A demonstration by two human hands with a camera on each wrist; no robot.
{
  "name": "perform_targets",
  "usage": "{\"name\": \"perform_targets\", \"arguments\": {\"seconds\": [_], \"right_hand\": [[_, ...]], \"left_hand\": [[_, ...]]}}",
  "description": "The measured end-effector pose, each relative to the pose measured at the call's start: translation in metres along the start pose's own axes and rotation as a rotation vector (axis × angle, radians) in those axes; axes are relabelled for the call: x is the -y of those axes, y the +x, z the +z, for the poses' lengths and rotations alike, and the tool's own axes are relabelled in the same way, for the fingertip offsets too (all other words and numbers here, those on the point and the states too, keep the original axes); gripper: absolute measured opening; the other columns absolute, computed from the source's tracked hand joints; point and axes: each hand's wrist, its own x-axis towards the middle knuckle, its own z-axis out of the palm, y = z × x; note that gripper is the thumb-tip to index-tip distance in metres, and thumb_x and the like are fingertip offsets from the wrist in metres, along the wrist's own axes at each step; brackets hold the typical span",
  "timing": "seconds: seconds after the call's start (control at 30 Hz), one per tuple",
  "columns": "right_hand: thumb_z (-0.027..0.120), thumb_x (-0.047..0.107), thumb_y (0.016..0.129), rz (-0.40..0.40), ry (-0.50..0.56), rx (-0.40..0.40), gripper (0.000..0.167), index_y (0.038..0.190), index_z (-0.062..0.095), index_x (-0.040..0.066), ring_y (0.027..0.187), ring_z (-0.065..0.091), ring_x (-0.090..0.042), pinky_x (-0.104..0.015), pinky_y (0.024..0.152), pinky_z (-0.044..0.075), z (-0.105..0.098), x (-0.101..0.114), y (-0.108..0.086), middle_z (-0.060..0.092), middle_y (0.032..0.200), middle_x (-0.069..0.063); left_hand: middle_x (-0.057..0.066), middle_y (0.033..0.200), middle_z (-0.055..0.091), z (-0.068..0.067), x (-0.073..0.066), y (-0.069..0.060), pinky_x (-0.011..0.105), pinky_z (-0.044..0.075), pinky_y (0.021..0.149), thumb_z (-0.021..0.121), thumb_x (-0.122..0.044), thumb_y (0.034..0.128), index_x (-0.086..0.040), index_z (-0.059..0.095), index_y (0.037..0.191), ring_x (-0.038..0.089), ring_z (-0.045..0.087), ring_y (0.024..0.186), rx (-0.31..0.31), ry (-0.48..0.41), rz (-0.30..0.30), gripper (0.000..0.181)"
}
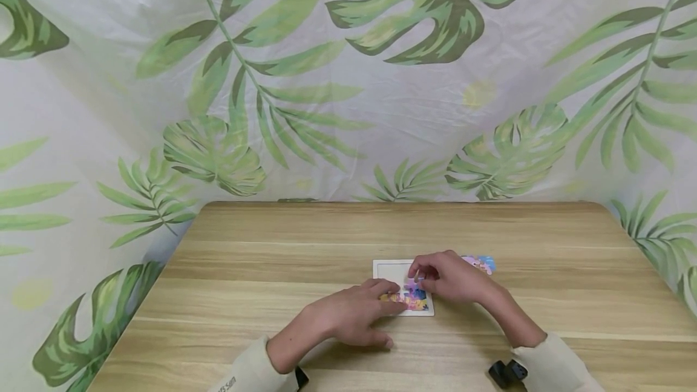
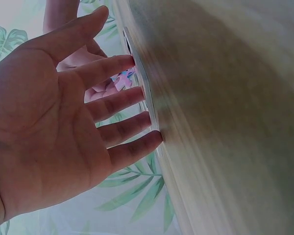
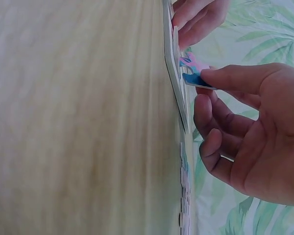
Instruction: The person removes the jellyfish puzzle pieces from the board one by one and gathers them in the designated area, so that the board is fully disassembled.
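A white puzzle tray [image 1: 388, 269] lies on the table with joined colourful pieces [image 1: 419, 305] along its near part. My left hand [image 1: 359, 313] is spread, its fingertips resting on the tray and the pieces; the left wrist view shows the straight fingers [image 2: 120, 108] touching the tray's surface. Between thumb and index finger, my right hand [image 3: 257, 117] pinches a pink and blue puzzle piece [image 3: 196, 71]. That piece is tilted, its lower end at the tray in the right wrist view. Whether it sits in its place I cannot tell.
More loose puzzle pieces [image 1: 481, 263] lie just right of the tray, partly behind the right hand. A wood-grain table [image 1: 245, 259] carries everything. Behind it hangs a leaf-patterned cloth [image 1: 305, 138].
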Motion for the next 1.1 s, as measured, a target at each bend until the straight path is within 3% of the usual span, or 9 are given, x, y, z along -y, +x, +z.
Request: {"name": "perform_targets", "arguments": {"seconds": [0.37, 0.73, 1.1], "right_hand": [[0.069, 0.000, 0.097, -0.012, 0.030, -0.037, 0.017, 0.106, 0.076, 0.014, 0.078, 0.055, -0.006, -0.022, 0.070, 0.048, -0.001, 0.000, 0.000, 0.066, 0.086, 0.006], [0.071, 0.003, 0.097, -0.009, 0.030, -0.036, 0.014, 0.104, 0.076, 0.014, 0.077, 0.055, -0.007, -0.022, 0.070, 0.047, -0.004, 0.002, -0.003, 0.066, 0.086, 0.005], [0.069, 0.003, 0.098, -0.017, 0.040, -0.093, 0.017, 0.109, 0.076, 0.014, 0.082, 0.061, -0.004, -0.024, 0.073, 0.054, -0.026, -0.017, -0.035, 0.071, 0.091, 0.005]], "left_hand": [[0.000, 0.167, 0.043, 0.001, 0.000, 0.001, 0.043, 0.048, 0.120, 0.073, -0.049, 0.1004, -0.035, 0.049, 0.162, 0.023, 0.042, 0.155, 0.000, -0.005, -0.008, 0.067], [0.003, 0.169, 0.041, 0.003, -0.003, 0.002, 0.044, 0.044, 0.124, 0.070, -0.051, 0.1019, -0.039, 0.048, 0.162, 0.026, 0.038, 0.158, 0.006, 0.054, 0.005, 0.065], [0.003, 0.169, 0.042, 0.004, -0.004, 0.001, 0.043, 0.042, 0.125, 0.071, -0.051, 0.1010, -0.037, 0.049, 0.161, 0.027, 0.039, 0.158, 0.005, 0.051, -0.003, 0.066]]}}
